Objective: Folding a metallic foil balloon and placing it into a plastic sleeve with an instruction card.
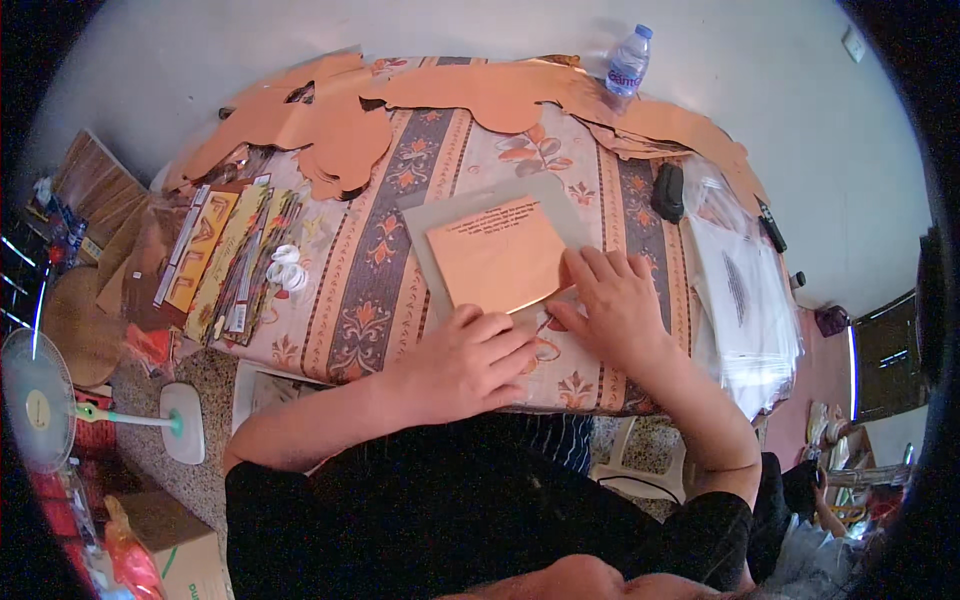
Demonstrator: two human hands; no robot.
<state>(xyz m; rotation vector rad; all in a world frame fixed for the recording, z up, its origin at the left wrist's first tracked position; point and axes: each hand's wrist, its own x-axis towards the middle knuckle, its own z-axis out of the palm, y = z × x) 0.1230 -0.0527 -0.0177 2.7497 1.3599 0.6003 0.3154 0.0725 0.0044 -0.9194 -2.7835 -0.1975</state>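
A square orange packet [498, 262], seemingly folded orange sheet in a clear plastic bag with dark print near its top, lies tilted in front of me. Beneath it a larger grey card [424, 222] shows past its left and far edges. My left hand [462, 362] bends its fingers at the packet's near left corner, thumb and forefinger against the edge. At the near right corner, my right hand [618, 308] grips the packet between thumb and forefinger. What the undersides of my fingers touch is hidden.
Cut orange sheets [455, 92] line the table's far edge, with a water bottle [628, 62] behind. Left are printed strips [215, 255] and white rings [288, 268]. Clear plastic bags [745, 300], a black case [668, 192] and a dark-handled tool [772, 228] lie right. A fan [40, 405] stands left.
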